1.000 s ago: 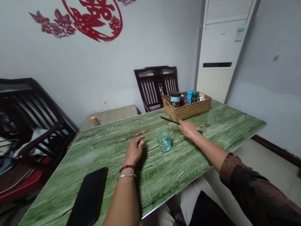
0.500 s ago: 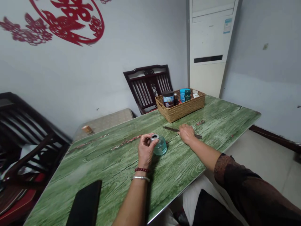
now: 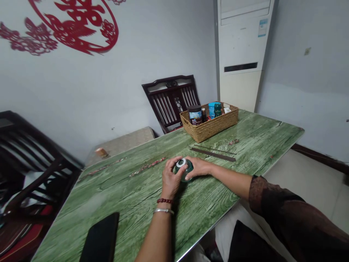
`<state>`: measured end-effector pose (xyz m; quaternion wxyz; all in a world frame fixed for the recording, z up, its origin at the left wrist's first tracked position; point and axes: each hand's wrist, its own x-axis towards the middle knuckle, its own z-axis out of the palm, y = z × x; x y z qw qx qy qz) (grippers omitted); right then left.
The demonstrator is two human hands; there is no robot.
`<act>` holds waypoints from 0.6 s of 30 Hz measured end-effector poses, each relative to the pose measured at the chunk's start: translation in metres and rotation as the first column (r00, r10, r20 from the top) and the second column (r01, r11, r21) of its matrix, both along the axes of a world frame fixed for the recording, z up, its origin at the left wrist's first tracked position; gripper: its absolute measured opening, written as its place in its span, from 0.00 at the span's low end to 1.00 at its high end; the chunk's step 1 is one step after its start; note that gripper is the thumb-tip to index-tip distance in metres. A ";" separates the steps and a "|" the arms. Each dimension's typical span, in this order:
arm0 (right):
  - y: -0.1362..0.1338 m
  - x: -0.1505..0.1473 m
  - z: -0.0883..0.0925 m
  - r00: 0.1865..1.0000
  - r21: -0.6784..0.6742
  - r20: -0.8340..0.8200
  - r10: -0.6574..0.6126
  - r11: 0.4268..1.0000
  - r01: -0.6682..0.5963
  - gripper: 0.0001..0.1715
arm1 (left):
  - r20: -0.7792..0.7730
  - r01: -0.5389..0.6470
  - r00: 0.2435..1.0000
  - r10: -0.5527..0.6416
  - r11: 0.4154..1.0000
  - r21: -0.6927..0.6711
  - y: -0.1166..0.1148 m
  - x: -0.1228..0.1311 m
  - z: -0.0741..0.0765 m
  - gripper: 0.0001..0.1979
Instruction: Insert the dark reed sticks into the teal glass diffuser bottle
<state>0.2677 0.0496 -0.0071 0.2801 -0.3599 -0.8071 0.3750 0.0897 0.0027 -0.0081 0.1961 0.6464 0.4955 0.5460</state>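
Observation:
A small glass jar (image 3: pixel 185 171) with teal-tinted liquid or glass sits tilted between my hands, a silver metal ring (image 3: pixel 181 162) around its mouth. My left hand (image 3: pixel 171 180) grips its near side, and the fingers of my right hand (image 3: pixel 197 167) press against its far side. The jar's lower part is partly hidden by my fingers. Two thin dark sticks (image 3: pixel 213 154) lie on the green wood-patterned table (image 3: pixel 131 196) just beyond my right hand, not touched by it.
A black phone (image 3: pixel 101 237) lies face down near the front table edge, left of my left arm. A woven basket (image 3: pixel 208 125) holding several jars and bottles stands at the far edge. Dark wooden chairs (image 3: pixel 170 102) stand behind and left of the table, and a white floor-standing air conditioner (image 3: pixel 241 47) stands behind it.
My right hand has left the dark sticks and moved left onto the jar. My left hand, beside the jar a second ago, now holds it. The view has shifted slightly.

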 end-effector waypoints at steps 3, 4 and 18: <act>-0.003 -0.011 -0.011 0.997 -0.008 -0.063 -0.046 0.999 0.046 0.43 | -0.086 -0.027 0.996 0.030 0.999 0.039 -0.003 -0.006 0.005 0.18; -0.005 -0.013 -0.014 0.995 -0.006 -0.075 -0.064 0.998 0.064 0.42 | -0.100 -0.036 0.994 0.040 0.998 0.042 -0.004 -0.009 0.007 0.18; -0.014 -0.019 -0.017 0.991 0.065 -0.062 -0.115 0.991 0.119 0.40 | -0.267 0.034 0.964 -0.017 0.998 0.060 -0.012 -0.015 0.016 0.19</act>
